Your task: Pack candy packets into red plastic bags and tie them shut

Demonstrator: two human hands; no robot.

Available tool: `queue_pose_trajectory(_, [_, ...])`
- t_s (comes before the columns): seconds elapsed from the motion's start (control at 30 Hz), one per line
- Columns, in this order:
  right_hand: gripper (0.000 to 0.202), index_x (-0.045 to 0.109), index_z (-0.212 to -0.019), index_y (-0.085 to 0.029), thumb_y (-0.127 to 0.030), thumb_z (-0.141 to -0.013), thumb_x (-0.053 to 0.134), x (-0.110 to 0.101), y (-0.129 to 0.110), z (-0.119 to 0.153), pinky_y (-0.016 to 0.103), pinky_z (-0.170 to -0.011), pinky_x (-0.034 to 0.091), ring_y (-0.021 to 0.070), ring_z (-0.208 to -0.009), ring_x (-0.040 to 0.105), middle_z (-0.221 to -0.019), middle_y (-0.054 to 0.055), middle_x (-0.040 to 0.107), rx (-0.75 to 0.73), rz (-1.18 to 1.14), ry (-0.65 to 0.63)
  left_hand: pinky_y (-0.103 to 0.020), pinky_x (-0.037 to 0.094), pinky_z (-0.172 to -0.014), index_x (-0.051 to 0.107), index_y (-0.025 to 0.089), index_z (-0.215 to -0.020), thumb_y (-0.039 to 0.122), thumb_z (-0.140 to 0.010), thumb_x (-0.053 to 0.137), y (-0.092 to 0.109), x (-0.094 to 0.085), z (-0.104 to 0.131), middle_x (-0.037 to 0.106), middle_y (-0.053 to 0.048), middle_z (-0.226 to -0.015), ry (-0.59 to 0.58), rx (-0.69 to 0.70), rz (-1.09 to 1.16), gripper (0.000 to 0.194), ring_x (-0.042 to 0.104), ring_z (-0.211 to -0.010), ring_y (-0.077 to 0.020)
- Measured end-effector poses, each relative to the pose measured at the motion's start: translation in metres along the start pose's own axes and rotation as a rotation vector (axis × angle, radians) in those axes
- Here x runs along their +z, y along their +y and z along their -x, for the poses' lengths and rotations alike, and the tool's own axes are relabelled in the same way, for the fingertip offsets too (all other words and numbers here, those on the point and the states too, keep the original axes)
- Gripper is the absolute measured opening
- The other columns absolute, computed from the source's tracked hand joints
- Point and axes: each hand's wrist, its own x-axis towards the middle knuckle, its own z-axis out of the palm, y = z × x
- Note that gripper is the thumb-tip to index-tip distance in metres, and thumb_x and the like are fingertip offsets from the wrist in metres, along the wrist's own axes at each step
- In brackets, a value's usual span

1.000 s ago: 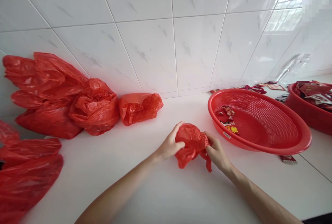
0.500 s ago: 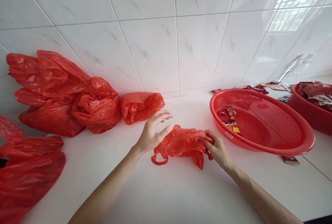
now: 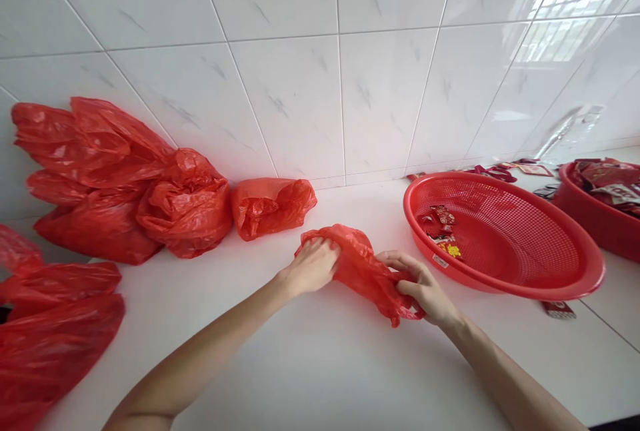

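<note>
A thin red plastic bag [image 3: 361, 266], crumpled and with loop handles, lies between my hands over the white counter. My left hand [image 3: 311, 264] is closed on the bag's left end, its fingertips partly hidden in the folds. At the right end, my right hand [image 3: 424, 290] pinches the bag near a handle, thumb and fingers curled round the plastic. Just behind my left hand sits a small rolled-open red bag [image 3: 273, 206]. The large red mesh basket [image 3: 540, 231] stands to the right of my right hand, with several small wrapped packets [image 3: 444, 221] inside.
Full red bags [image 3: 185, 204] lean against the tiled wall at left, and another red bag [image 3: 60, 344] lies nearer. A second red basket [image 3: 595, 218] heaped with wrapped packets stands far right. One dark red packet [image 3: 559, 310] lies under the near basket's rim.
My left hand has gone from open beside the bag to closed on its left end. The bag is stretched more lengthwise, and my right hand has shifted slightly right along it.
</note>
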Motion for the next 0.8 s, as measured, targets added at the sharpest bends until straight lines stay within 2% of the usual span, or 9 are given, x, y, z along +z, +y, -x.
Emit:
queue_pose_trajectory(0.1, [0.037,0.076,-0.099,-0.021,-0.019,-0.072,0.051,-0.003,-0.003,0.004,0.022,-0.043,0.044,0.0075,-0.053,0.054,-0.119,0.007,0.067,-0.028,0.048,-0.088,-0.051,0.049,-0.092,0.067,0.015,-0.109,0.018,-0.098,0.038,-0.005,-0.009,0.001,0.069,-0.018,-0.117,-0.048,-0.067,-0.014,0.031,0.064,-0.111,-0.0364])
queue_pose_trajectory(0.2, [0.031,0.080,-0.096,-0.022,-0.027,-0.086,0.051,0.000,-0.005,0.006,0.026,-0.052,0.050,0.0119,-0.063,0.060,-0.114,0.010,0.063,-0.119,0.327,-0.125,-0.054,0.045,-0.094,0.068,0.014,-0.089,0.019,-0.098,0.036,-0.005,-0.020,0.005,0.073,-0.016,-0.097,-0.149,-0.125,-0.024,0.034,0.068,-0.100,-0.0355])
queue_pose_trajectory(0.3, [0.036,0.078,-0.101,-0.022,-0.038,-0.098,0.046,0.009,-0.001,0.005,0.029,-0.058,0.049,0.0118,-0.058,0.056,-0.102,0.010,0.061,-0.173,0.848,0.060,-0.047,0.048,-0.082,0.066,0.012,-0.083,0.009,-0.094,0.035,-0.002,-0.029,0.012,0.072,-0.016,-0.081,-0.217,-0.167,-0.027,0.033,0.071,-0.083,-0.0322])
queue_pose_trajectory(0.4, [0.038,0.073,-0.101,-0.020,-0.042,-0.102,0.042,0.019,0.006,0.002,0.030,-0.053,0.044,0.0134,-0.051,0.051,-0.093,0.009,0.059,-0.023,1.296,0.284,-0.039,0.049,-0.068,0.064,0.010,-0.092,0.000,-0.086,0.040,0.005,-0.034,0.021,0.071,-0.017,-0.080,-0.279,-0.215,-0.028,0.027,0.070,-0.078,-0.0322])
queue_pose_trajectory(0.5, [0.031,0.068,-0.101,-0.017,-0.043,-0.099,0.051,0.022,0.010,0.000,0.029,-0.051,0.042,0.0157,-0.053,0.057,-0.098,0.011,0.061,0.112,1.480,0.360,-0.035,0.049,-0.065,0.061,0.011,-0.102,0.007,-0.083,0.055,0.014,-0.037,0.029,0.071,-0.015,-0.085,-0.338,-0.220,-0.016,0.020,0.071,-0.083,-0.0327])
queue_pose_trajectory(0.57, [0.028,0.066,-0.107,-0.017,-0.040,-0.092,0.063,0.020,0.010,0.000,0.030,-0.054,0.044,0.0182,-0.061,0.064,-0.116,0.017,0.060,0.115,1.516,0.360,-0.033,0.050,-0.064,0.059,0.013,-0.107,0.012,-0.078,0.065,0.019,-0.039,0.033,0.071,-0.012,-0.085,-0.409,-0.218,-0.008,0.030,0.071,-0.082,-0.0311])
queue_pose_trajectory(0.63, [0.033,0.064,-0.111,-0.016,-0.034,-0.084,0.071,0.016,0.010,0.001,0.032,-0.058,0.048,0.0231,-0.071,0.069,-0.134,0.023,0.054,0.093,1.523,0.329,-0.032,0.050,-0.064,0.058,0.013,-0.109,0.012,-0.072,0.070,0.021,-0.039,0.034,0.070,-0.009,-0.084,-0.455,-0.224,-0.014,0.039,0.071,-0.079,-0.0289])
queue_pose_trajectory(0.73, [0.031,0.065,-0.109,-0.015,-0.020,-0.078,0.068,0.006,0.012,0.002,0.036,-0.063,0.052,0.0278,-0.080,0.072,-0.148,0.028,0.044,0.065,1.515,0.272,-0.031,0.050,-0.066,0.060,0.014,-0.102,0.012,-0.069,0.072,0.019,-0.038,0.033,0.071,-0.009,-0.084,-0.430,-0.217,-0.038,0.035,0.071,-0.079,-0.0282])
queue_pose_trajectory(0.8, [0.039,0.066,-0.113,-0.017,-0.010,-0.075,0.062,0.000,0.014,0.003,0.039,-0.070,0.055,0.0291,-0.085,0.073,-0.152,0.027,0.043,0.023,1.513,0.244,-0.030,0.049,-0.063,0.062,0.014,-0.095,0.013,-0.069,0.072,0.015,-0.037,0.033,0.070,-0.009,-0.084,-0.425,-0.211,-0.039,0.027,0.071,-0.079,-0.0281])
